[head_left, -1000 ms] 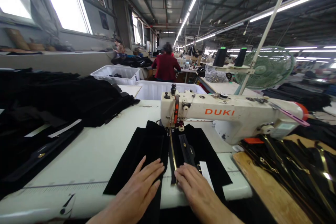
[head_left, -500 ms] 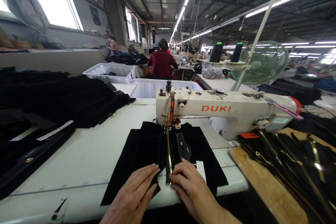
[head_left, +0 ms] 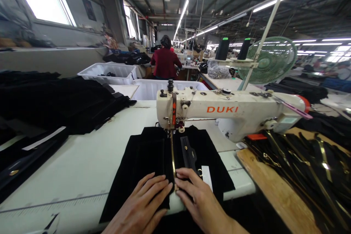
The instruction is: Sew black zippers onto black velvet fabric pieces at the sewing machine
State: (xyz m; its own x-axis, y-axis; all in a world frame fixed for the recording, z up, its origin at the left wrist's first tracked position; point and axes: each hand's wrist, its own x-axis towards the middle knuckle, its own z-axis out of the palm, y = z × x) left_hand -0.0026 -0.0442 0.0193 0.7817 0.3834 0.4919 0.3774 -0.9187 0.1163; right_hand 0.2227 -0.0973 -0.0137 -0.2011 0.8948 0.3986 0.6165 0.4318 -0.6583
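Head view: left fingers [head_left: 161, 192] lie flat on black fabric [head_left: 146, 153], right fingers [head_left: 188, 174] partly hide zip [head_left: 173, 155], grip unclear

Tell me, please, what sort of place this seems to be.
It looks like a sewing workshop, probably in a factory: a white sewing machine lettered DUKI in orange, black cone-shaped thread spools with green tops, and a heap of black cloth pieces at left.
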